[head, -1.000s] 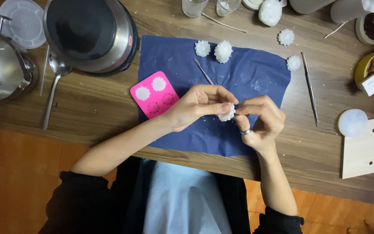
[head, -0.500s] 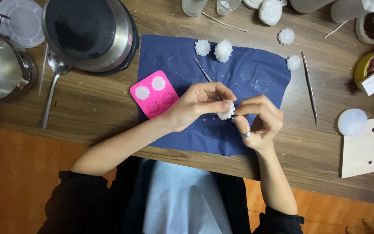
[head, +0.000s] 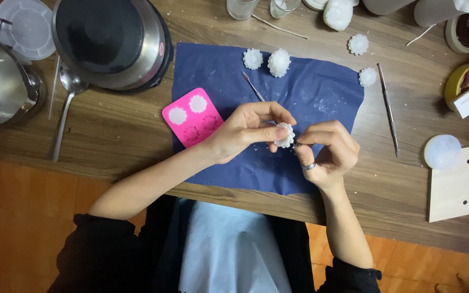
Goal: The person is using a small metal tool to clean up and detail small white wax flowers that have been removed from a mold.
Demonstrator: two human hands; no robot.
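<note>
Barely shifted from a second ago: small white flower-shaped wax piece (head: 285, 134) nudged slightly, still pinched above the dark blue cloth (head: 321, 97). Trimming apparently ongoing. Left hand (head: 248, 130) curled, fingertips gripping the flower; right hand (head: 327, 152) bent in beside it, fingers pinched at its edge, possibly around a thin tool. Pink silicone mould (head: 191, 116) alongside.

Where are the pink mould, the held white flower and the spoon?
pink mould (head: 192, 118): head view, middle of its face
white flower (head: 285, 135): head view, petals between both hands
spoon (head: 70, 81): head view, bowl
</note>
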